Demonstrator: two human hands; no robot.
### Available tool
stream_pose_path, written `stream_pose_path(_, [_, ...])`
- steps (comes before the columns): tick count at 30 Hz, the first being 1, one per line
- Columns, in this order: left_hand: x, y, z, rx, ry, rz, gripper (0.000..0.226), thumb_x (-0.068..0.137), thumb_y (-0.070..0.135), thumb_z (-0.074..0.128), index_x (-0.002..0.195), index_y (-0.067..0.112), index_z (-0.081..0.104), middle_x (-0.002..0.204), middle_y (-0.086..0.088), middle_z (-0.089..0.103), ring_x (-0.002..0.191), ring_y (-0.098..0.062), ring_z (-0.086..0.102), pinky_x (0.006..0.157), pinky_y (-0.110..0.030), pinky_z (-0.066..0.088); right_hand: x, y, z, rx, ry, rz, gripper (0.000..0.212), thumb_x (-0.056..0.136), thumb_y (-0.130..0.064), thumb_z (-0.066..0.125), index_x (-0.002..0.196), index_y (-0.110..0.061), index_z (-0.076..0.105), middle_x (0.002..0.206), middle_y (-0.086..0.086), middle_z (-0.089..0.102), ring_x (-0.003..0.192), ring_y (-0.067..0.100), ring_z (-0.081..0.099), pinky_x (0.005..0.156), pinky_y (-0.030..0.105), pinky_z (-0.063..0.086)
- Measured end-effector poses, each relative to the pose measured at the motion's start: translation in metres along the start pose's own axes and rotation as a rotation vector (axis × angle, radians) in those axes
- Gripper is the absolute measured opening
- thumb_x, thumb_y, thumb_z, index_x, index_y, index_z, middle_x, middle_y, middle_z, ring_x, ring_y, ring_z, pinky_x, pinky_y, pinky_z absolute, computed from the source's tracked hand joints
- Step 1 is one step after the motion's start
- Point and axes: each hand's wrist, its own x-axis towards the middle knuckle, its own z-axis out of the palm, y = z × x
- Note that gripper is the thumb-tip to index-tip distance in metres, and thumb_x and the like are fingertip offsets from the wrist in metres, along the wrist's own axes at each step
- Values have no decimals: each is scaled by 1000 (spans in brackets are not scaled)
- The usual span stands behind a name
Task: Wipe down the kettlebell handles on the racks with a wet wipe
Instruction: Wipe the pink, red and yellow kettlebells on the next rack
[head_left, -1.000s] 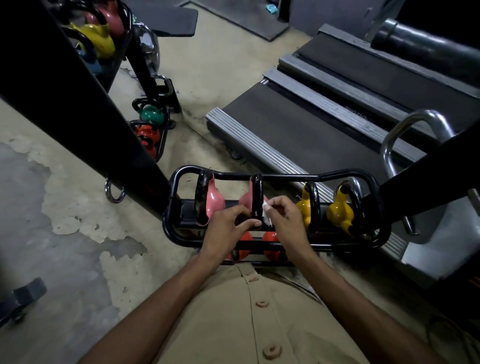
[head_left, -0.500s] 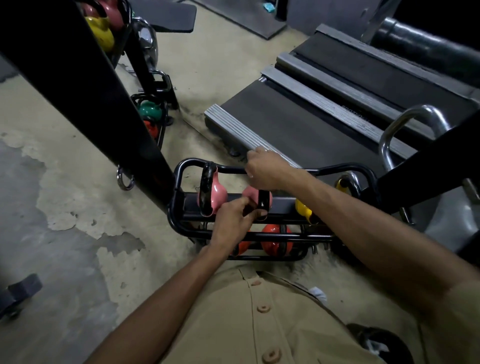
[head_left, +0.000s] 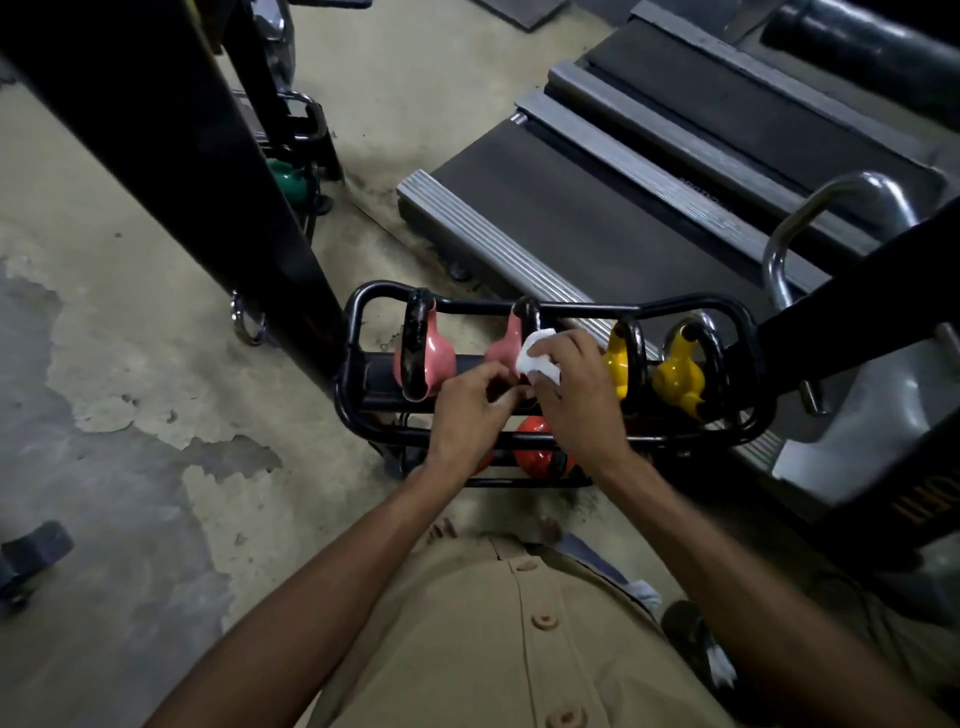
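Where cracked, patchy concrete floor (head_left: 130, 364) meets a treadmill (head_left: 597, 218), a low black two-tier rack (head_left: 358, 312) stands. Top tier, left to right: first pink kettlebell (head_left: 436, 358), second pink kettlebell (head_left: 501, 348), yellow kettlebells (head_left: 675, 379); red kettlebells (head_left: 535, 454) below. Handles: glossy black loops, each running far rail to near rail, across the rack's long axis. Mid-rack, a white wet wipe (head_left: 535, 358) is bunched against the second pink kettlebell's handle (head_left: 529, 312), pinched by the right grip (head_left: 582, 384). Left grip (head_left: 467, 405): fingers curled at the handle's near end; whether it clasps cannot be told.
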Motion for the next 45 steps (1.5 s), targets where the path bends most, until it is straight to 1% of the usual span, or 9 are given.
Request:
stream_pose_path(6, [-3,4,-6,17,4,3,18,89,33,79,102,21,73,90,16,70,87,5,67,80,-20,56,-13,3,-2,446,-17,373,8,97,-14,71,98,-17,63,93,-6,66,85,1,64,70,15,51])
stream_pose_path(12, [-4,20,-4,81,148,90,32,91,36,78,118,23,68,109,11,67,103,-5,65,92,-28,56,-17,26,-29,622,-194,443,8,97,-10,70,103,-6,66,89,3,68,77,7,67,66,21,55])
stream_pose_path(21, [12,81,67,131,100,204,39,91,28,78,126,16,66,125,6,65,117,-7,60,103,-35,52,66,104,-114,237,-9,210,22,91,-37,65,92,-18,76,94,0,72,90,16,67,83,38,53])
stream_pose_path(27, [25,86,127,67,-191,-140,71,88,32,81,150,22,48,133,4,67,117,-8,65,103,-24,50,115,144,-97,-36,-270,187,27,96,-29,67,92,-4,76,94,17,72,91,32,67,80,40,53])
stream_pose_path(32, [27,81,156,58,-100,-213,44,93,24,73,134,28,59,116,0,75,104,-15,72,92,-43,60,135,145,-77,-112,-542,225,26,90,-15,61,71,2,67,71,21,60,69,28,55,58,32,38])
stream_pose_path(36, [24,87,159,87,-42,-199,39,94,21,71,132,22,63,111,-5,77,102,-21,72,87,-32,57,138,136,-78,-277,-657,16,20,84,-13,56,73,-2,68,76,18,68,75,38,65,64,43,54])
stream_pose_path(38, [23,86,159,81,-33,-188,37,94,19,70,130,22,65,110,-3,77,103,-19,71,90,-30,55,126,144,-79,-194,-530,14,21,82,-19,62,76,-2,72,78,17,71,76,35,67,65,43,57])
stream_pose_path(42, [24,82,158,69,-58,-186,37,94,19,67,130,27,63,102,2,78,92,-16,73,85,-43,59,77,151,-67,298,-98,457,17,89,-24,70,73,-18,67,70,-6,66,65,11,59,60,28,46])
stream_pose_path(45, [27,82,157,115,-81,-166,40,94,25,71,133,25,60,104,0,76,94,-18,72,86,-43,59,58,142,-52,970,3,970,15,92,-6,59,79,-10,66,65,1,64,57,17,54,47,24,46])
